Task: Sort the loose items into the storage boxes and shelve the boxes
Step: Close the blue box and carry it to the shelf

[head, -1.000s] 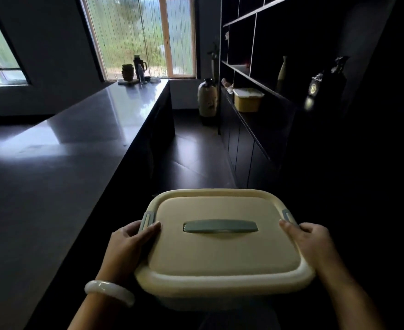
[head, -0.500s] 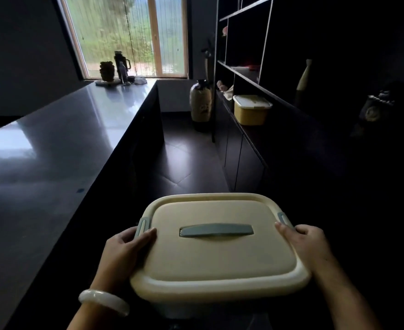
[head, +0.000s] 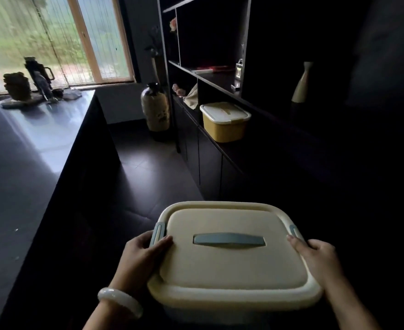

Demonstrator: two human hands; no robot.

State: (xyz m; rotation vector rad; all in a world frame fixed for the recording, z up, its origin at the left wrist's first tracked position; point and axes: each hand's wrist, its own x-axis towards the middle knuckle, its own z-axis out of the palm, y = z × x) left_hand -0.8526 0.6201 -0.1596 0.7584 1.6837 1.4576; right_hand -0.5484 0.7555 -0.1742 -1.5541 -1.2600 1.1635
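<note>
So I've got the cream storage box (head: 232,258) in front of me, carried in both hands over the dark floor (head: 134,177), lid on, with its grey-blue carry handle (head: 229,240) lying flat across the middle of the lid. My left hand (head: 139,260) grips the box's left edge, thumb lying on top of the lid right next to the grey-blue side latch (head: 157,233), the rest of the fingers tucked out of sight under the rim. My right hand (head: 317,258) grasps the opposite edge the same way, thumb on the lid by the other latch (head: 294,231). White bangle (head: 119,301) on my left wrist, just off the box's near left corner.

Everything else, relative to the box: the long dark counter (head: 25,163) runs along to its left, and at the counter's far end by the window (head: 53,39) there's a dark jug (head: 38,72) and a lumpy ornament (head: 16,85), kind of blurry. To the box's right and beyond it is the dark shelving unit (head: 220,75). A second box, yellow with a cream lid (head: 224,121), already sits on a lower shelf there, well beyond the one I'm holding. Past that, a big ceramic vase (head: 155,108) stands on the floor at the unit's far end. There's also a pale bottle-shaped vase (head: 302,83) on a shelf to the far right, too dark to make out much.
</note>
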